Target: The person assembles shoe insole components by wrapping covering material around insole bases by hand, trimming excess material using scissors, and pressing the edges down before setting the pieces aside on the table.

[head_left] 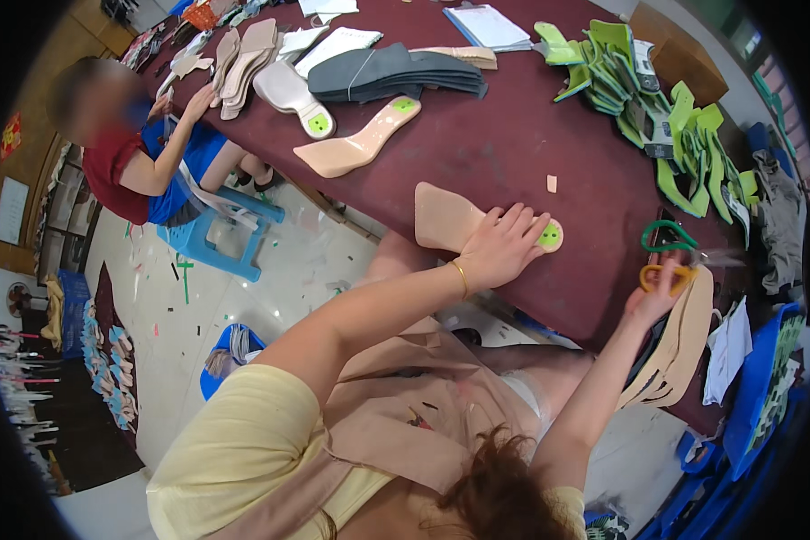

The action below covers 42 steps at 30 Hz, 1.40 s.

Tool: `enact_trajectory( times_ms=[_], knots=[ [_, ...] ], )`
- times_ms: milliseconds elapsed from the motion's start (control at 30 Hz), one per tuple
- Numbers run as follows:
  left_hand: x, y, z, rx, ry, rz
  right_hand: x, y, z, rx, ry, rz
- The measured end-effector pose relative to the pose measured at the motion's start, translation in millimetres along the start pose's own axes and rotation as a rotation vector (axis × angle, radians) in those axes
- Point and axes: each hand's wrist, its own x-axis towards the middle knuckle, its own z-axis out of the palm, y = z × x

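A beige insole [445,216] with a green heel patch lies at the table's near edge. My left hand [504,247] rests on top of it, palm down and fingers stretched out across its narrow part. To the right, my right hand [650,301] has its fingers at the yellow loop of a pair of scissors [684,272]. The green loop sits farther away, and the blades, slightly blurred, point right. Beneath the scissors is a dark flat object [664,238], partly covered. Curved tan sheets [679,346] are stacked just beyond my right wrist.
On the maroon table [513,135] lie another beige insole [360,148], a white insole [288,94], dark grey pieces [396,74] and a small beige scrap [552,184]. Green-and-grey parts [616,81] pile at the right. Across the left corner sits a co-worker [148,162] handling insoles.
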Motion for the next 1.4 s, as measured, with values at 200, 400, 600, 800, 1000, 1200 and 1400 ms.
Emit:
enact_trajectory(
  times_ms=[200, 400, 600, 800, 1000, 1200, 1400],
  knots=[
    [-1.4, -2.1, 0.3, 0.031, 0.018, -0.004, -11.9, -54.3, 51.0, 0.191, -0.151, -0.184],
    [-1.2, -3.6, -3.3, 0.034, 0.062, -0.005, -59.7, -63.4, 79.4, 0.007, -0.132, -0.18],
    [-1.1, -4.9, 4.9, -0.004, 0.007, -0.029, -113.2, 7.9, 68.4, -0.198, -0.156, 0.265],
    [-7.0, -2.0, 0.6, 0.043, 0.051, -0.023, -108.4, 4.0, 81.3, -0.374, -0.282, 0.248],
    [-1.5, 3.9, 8.9, -0.036, 0.051, 0.005, -96.9, -19.7, 97.5, -0.451, -0.123, 0.133],
    [0.0, -15.0, 2.7, 0.044, -0.035, -0.04, -71.3, -1.9, 118.7, -0.255, -0.217, 0.15],
    [5.7, -7.0, 11.2, 0.094, 0.01, 0.006, -71.3, 12.5, 97.3, -0.428, -0.283, 0.187]
  ],
)
